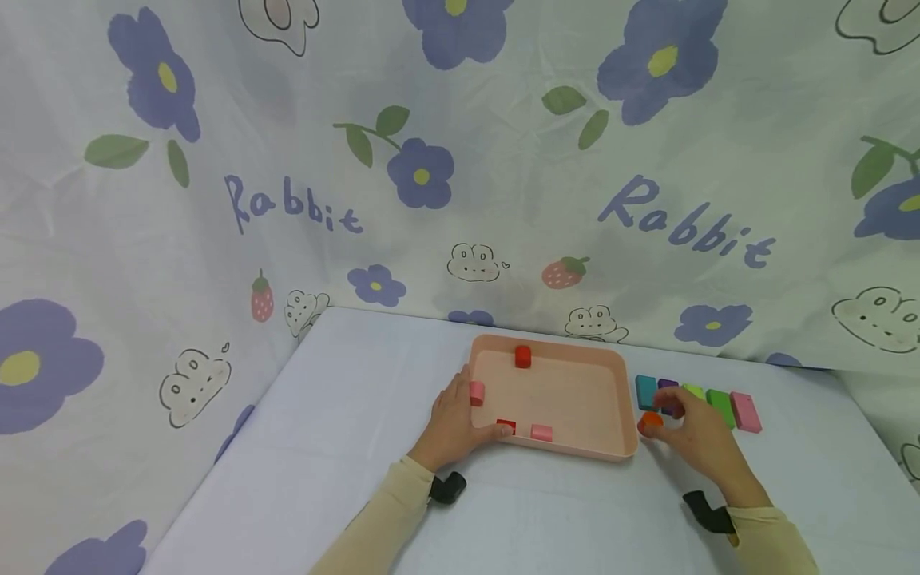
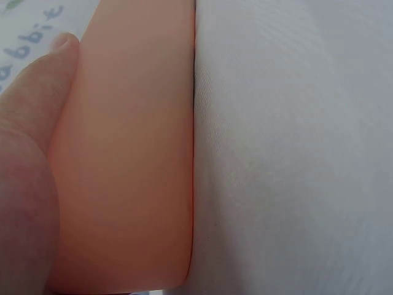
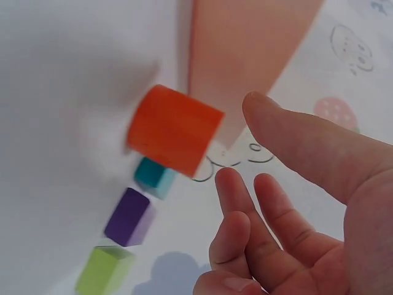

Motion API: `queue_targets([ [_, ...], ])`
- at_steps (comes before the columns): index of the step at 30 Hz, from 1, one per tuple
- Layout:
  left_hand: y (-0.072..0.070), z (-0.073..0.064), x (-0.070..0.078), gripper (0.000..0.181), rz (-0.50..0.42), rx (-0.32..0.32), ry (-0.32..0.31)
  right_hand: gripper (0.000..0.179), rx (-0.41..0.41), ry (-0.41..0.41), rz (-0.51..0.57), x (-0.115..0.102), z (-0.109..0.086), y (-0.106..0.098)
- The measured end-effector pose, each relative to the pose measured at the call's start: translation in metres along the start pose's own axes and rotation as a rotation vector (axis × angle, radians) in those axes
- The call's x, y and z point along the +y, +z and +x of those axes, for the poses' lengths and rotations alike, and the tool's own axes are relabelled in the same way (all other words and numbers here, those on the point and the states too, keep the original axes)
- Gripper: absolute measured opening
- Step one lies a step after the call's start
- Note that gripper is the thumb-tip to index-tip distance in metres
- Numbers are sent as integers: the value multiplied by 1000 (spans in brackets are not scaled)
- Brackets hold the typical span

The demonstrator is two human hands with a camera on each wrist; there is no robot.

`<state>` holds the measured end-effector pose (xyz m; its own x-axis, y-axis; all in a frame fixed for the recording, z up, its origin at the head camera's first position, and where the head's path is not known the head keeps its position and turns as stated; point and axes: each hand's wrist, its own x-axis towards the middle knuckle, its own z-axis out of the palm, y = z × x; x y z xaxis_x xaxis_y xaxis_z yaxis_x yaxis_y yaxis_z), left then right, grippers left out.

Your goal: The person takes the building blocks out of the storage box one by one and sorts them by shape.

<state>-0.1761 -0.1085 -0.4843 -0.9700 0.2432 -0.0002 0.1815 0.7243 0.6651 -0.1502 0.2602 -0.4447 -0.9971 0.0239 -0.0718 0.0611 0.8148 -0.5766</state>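
Observation:
A shallow peach tray [image 1: 575,343] lies on the white table. My left hand [image 1: 453,427] rests against its front left corner, fingers along the left side and thumb along the front rim. In the left wrist view the thumb [image 2: 46,86] lies straight against the tray wall [image 2: 132,147]. Right of the tray stands an orange half-round block [image 3: 175,129]. My right hand [image 1: 693,435] is beside it, thumb and fingers spread; the right wrist view shows a gap between the thumb and the block. Inside the tray are a red block [image 1: 523,357] and a pink block [image 1: 477,393].
Near the front wall inside the tray lie another red block [image 1: 506,424] and another pink block [image 1: 541,433]. Right of the tray runs a row: teal block [image 1: 646,392], purple block [image 3: 129,216], lime block [image 3: 104,270], green block [image 1: 722,408], pink block [image 1: 746,412]. A patterned cloth [image 1: 503,216] hangs behind.

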Motion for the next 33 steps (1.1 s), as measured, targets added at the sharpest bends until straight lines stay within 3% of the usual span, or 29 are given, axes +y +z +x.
queue_targets([
  [21,-2,0,2,122,-20,2,-1,55,103,-137,35,-33,5,-2],
  [33,-3,-1,3,123,-40,8,3,50,168,-299,72,-54,21,7],
])
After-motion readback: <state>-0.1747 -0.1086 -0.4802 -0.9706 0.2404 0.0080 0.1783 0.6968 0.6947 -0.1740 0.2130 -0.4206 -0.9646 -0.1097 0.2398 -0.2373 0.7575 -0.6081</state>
